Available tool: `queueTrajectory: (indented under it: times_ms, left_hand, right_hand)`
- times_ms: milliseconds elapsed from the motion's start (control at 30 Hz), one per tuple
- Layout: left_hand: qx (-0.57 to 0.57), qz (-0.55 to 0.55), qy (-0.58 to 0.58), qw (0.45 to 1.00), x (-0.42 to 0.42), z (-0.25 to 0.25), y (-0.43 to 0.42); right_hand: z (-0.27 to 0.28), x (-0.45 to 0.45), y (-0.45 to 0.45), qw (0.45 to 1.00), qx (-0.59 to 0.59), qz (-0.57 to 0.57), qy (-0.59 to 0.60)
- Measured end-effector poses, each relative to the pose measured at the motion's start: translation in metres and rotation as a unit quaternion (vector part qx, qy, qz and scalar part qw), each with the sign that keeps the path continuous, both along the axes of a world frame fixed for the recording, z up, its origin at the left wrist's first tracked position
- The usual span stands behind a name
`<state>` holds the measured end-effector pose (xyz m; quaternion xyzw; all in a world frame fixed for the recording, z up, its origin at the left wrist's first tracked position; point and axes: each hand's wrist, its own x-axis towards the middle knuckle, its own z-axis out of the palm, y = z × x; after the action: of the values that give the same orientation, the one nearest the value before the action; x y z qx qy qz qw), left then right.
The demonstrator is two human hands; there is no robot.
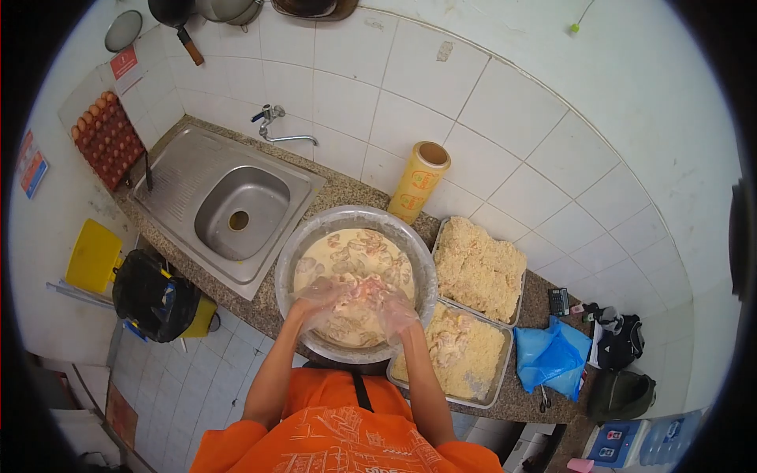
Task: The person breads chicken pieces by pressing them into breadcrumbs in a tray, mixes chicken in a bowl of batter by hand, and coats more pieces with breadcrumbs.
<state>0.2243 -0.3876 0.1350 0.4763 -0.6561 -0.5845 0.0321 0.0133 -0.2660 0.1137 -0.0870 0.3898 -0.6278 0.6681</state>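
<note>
A large metal bowl [287, 260] holds pale, creamy batter [309, 272] with several raw meat pieces, likely chicken [341, 254], in it. Both hands wear clear plastic gloves and reach over the bowl from the front. My left hand [319, 301] is curled around a clump of meat pieces [359, 290] at the middle of the batter. From the other side, my right hand [397, 314] closes on the same wet clump. The fingertips are partly hidden by the meat and batter. Right of the bowl, a tray [490, 400] holds crumb coating [481, 355] with coated pieces [449, 337] on it.
Behind it stands a second tray of crumb-covered pieces [479, 268]. A cling film roll [419, 183] stands upright by the wall. The steel sink [244, 213] lies left, with an egg tray [109, 142] beyond. A blue plastic bag [552, 359] and scissors [544, 400] lie right.
</note>
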Motion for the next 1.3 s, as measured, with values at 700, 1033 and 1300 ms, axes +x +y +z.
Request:
queueTrajectory:
  times_ms: [700, 1033, 1300]
  left_hand:
    - [-0.361, 0.095, -0.027, 0.927, 0.048, 0.019, 0.025]
    - [-0.413, 0.098, -0.032, 0.905, 0.052, -0.015, 0.023]
    - [-0.418, 0.100, -0.006, 0.903, 0.054, -0.013, 0.022]
  right_hand:
    - [-0.038, 0.009, -0.085, 0.363, 0.136, 0.210, 0.898]
    - [-0.030, -0.021, -0.062, 0.504, 0.003, 0.127, 0.854]
    - [0.071, -0.001, -0.023, 0.575, -0.086, -0.030, 0.813]
